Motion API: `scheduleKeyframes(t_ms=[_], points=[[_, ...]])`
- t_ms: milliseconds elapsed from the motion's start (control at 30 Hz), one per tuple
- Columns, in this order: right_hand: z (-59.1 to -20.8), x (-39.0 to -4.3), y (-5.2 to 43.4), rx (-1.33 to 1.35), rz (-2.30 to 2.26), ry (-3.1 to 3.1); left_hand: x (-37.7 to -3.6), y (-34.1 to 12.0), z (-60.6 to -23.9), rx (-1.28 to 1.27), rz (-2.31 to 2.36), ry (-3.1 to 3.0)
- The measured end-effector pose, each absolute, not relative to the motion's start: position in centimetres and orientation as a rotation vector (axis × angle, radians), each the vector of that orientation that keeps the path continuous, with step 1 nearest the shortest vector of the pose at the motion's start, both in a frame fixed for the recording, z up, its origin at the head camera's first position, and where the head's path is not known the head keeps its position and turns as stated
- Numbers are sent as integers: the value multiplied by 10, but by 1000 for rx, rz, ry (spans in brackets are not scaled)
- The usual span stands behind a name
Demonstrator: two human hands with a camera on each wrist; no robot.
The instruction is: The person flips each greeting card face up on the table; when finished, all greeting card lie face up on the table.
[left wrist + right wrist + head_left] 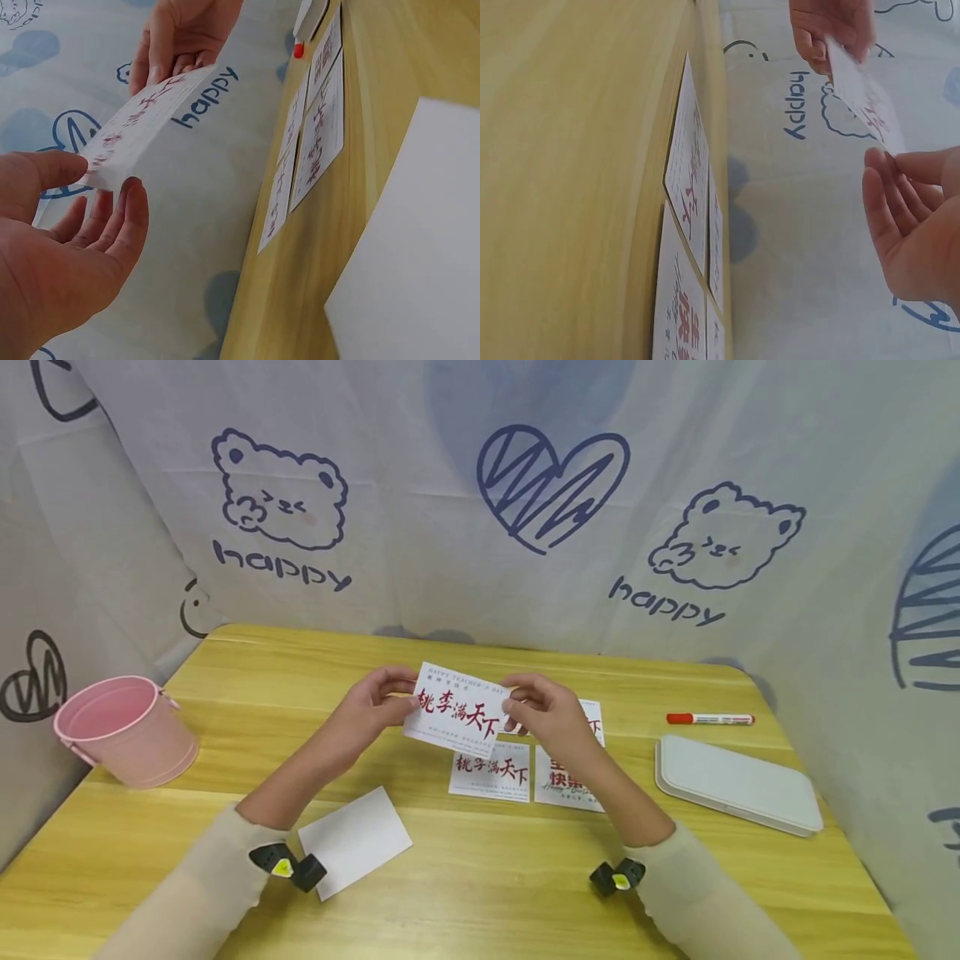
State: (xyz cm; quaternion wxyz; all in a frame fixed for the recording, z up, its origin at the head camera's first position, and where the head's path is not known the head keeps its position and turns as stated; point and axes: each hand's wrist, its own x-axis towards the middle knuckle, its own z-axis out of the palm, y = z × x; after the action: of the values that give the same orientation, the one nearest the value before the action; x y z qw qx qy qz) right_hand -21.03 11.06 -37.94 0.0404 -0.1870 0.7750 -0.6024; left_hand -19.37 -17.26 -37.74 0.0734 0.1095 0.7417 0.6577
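Both hands hold one white greeting card (459,714) up above the table, its red Chinese lettering and "Happy Teacher's Day" line facing the head camera. At its left edge, the left hand (366,712) pinches it between thumb and fingers. The right hand (553,714) pinches the opposite edge. Behind and below, several printed cards lie side by side in two rows, including a red-lettered card (489,781) and a birthday card (562,785), partly covered by the right forearm. A blank white card (360,837) lies near the left wrist, slightly turned.
A pink bucket (153,745) stands at the table's left side. To the right lie a red-capped marker (712,719) and a white oblong case (738,785). A patterned curtain (420,527) hangs behind the wooden table (480,893).
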Motion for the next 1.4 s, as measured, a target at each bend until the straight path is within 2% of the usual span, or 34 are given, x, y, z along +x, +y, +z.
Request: scheduleKeyframes(t_ms=[400, 567, 933, 1233, 1400], points=[[-384, -213, 101, -633, -1643, 2507, -208, -184, -380, 398, 1846, 2334], [-384, -223, 91, -615, -1608, 2531, -212, -191, -380, 331, 1793, 2373], [-384, -277, 48, -577, -1312, 2673, -256, -220, -389, 212, 1695, 2411], [-409, -320, 23, -617, -919, 2802, -295, -234, -421, 151, 1576, 2455], [-420, -336, 19, -673, -731, 2822, -305, -232, -429, 155, 1443, 2539]])
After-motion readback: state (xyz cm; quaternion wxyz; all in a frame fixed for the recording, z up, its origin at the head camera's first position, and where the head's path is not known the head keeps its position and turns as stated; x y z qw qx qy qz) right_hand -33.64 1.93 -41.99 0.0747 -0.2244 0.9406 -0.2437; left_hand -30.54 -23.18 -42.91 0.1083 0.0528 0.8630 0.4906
